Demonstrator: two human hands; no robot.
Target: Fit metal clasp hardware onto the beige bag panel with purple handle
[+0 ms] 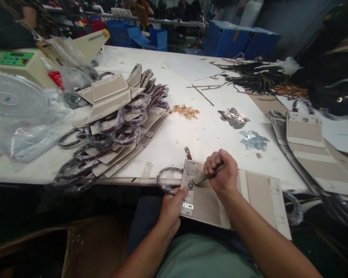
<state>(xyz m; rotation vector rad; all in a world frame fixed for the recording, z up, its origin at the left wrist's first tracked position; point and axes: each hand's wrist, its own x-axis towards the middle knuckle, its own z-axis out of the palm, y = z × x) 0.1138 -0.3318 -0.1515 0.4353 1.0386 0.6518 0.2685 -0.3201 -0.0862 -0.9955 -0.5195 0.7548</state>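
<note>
A flat beige bag panel [207,200] with plastic-wrapped handles lies across the table's front edge and my lap. My left hand [171,206] grips its left edge, thumb on top near a small metal clasp piece [190,185]. Wrapped around a stick-like tool, probably a hammer handle [203,177], is my right hand [222,170]; the tool's lower end is close to the metal piece, and I cannot tell whether they touch. A wrapped handle loop [166,179] sticks out on the left, and a dark strap with metal fittings [188,152] points away behind the panel.
Stacked bag panels [127,119] fill the table's left. Gold-coloured fittings [186,111], dark metal plates [234,117] and lighter plates [253,140] lie in piles ahead. More panels [307,146] stand at the right, dark strips [255,75] behind. A fan [14,100] is far left.
</note>
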